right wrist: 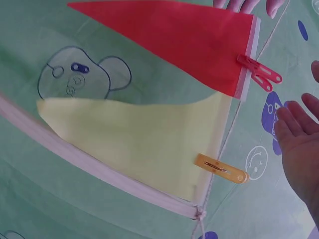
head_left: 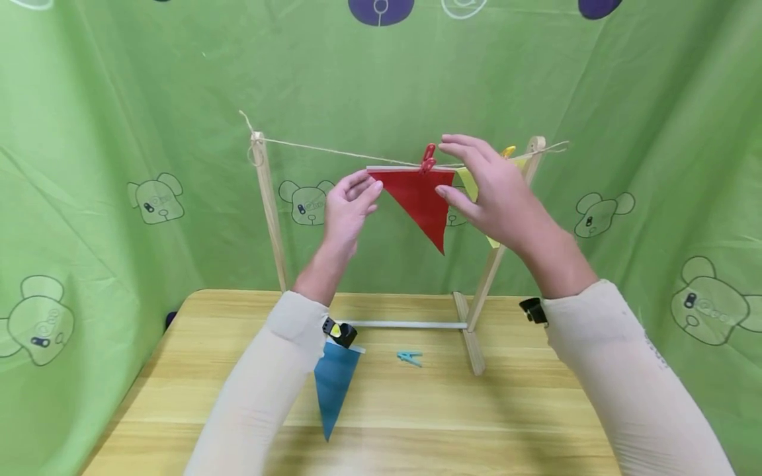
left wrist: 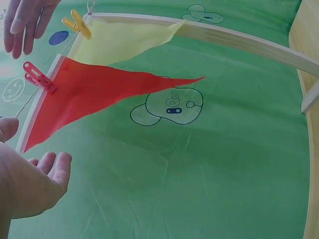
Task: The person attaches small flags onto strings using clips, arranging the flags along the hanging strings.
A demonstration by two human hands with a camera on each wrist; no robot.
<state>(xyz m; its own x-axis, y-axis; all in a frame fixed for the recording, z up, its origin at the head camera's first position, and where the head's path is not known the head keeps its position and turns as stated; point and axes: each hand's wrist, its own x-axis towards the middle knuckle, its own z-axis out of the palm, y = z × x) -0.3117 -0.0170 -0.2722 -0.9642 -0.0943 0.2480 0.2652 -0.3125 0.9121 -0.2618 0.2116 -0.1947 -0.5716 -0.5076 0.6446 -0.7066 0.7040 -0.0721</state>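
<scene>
A red triangular pennant (head_left: 425, 198) hangs from a twine line (head_left: 333, 151), clipped by a red clothespin (head_left: 428, 158). At the pennant's left top corner is my left hand (head_left: 348, 211), thumb and fingers parted around that corner in the left wrist view. My right hand (head_left: 500, 192) is raised just right of the red clothespin, fingers spread and nothing between them. Behind it, partly covered in the head view, a pale yellow pennant (right wrist: 149, 129) hangs from the same line by a yellow clothespin (right wrist: 222, 169).
Two wooden posts (head_left: 271, 218) carry the line, with a pale crossbar (head_left: 405, 324) low between them. On the wooden table (head_left: 387, 410) lie a blue pennant (head_left: 336, 383), partly hidden by the left wrist camera, and a light blue clothespin (head_left: 409, 357). Green printed cloth surrounds the table.
</scene>
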